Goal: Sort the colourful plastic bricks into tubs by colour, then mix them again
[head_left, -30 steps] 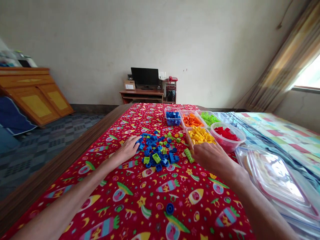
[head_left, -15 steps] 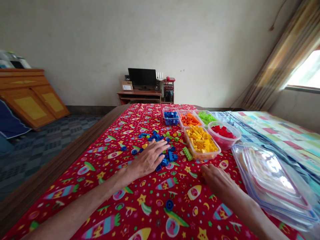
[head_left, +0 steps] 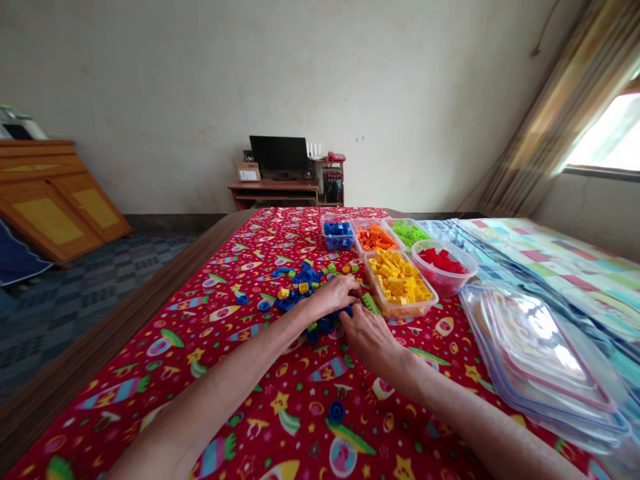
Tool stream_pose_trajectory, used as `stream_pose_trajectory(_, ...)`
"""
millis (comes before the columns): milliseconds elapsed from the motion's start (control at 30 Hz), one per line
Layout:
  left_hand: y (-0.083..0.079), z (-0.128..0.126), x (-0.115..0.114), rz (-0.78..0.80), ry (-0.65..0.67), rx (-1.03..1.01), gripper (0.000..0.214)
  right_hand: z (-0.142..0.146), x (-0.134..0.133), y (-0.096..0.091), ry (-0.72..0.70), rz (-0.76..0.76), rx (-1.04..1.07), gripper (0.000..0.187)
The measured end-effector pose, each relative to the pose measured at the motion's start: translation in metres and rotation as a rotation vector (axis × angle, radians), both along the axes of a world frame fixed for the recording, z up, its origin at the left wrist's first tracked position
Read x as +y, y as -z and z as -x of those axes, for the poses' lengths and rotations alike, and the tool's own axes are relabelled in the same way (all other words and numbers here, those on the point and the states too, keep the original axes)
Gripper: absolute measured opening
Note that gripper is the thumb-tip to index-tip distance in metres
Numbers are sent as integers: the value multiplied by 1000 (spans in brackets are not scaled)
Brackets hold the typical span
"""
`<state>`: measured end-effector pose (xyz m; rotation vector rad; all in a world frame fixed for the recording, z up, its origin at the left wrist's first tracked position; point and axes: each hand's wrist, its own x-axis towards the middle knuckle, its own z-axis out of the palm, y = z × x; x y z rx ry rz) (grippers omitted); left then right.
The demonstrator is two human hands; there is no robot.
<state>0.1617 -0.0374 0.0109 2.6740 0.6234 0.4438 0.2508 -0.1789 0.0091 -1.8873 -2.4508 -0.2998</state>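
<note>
My left hand reaches over a loose pile of toy building bricks, its fingers curled down at the right end of the pile. Close below it, my right hand has thumb and fingers drawn together by some blue bricks. What either hand grips is hidden behind the fingers. More blue bricks spread out beyond my left forearm, with a few yellow bricks among them. A long green brick lies just right of the fingertips.
Beyond my hands stand tubs of yellow bricks, orange bricks, blue bricks, green bricks and red bricks. Clear lids are stacked at right. One round blue piece lies nearer me on the red cloth.
My right hand has moved left and away from me to the pile, beside my left hand. My left hand has shifted right, and its spread fingers are now curled.
</note>
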Motion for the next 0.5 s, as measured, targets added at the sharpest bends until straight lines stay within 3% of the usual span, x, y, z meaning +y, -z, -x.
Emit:
stream_pose_trajectory(133,1,12,9,284,-151,-298,9,-2,4,-1,-11,51,27,30)
stream_pose_trajectory(200,-4,25,16,571,-259,-512,12,-1,14,-5,-17,82,37,31)
stream_pose_trajectory(267,-11,39,20,878,-295,-692,17,2,26,-10,-21,97,49,32)
stream_pose_trajectory(333,-18,52,22,1087,-305,-813,17,8,39,-16,-23,99,69,32)
stream_pose_trajectory(500,-29,69,22,1192,-360,-886,8,23,60,-33,13,109,107,33)
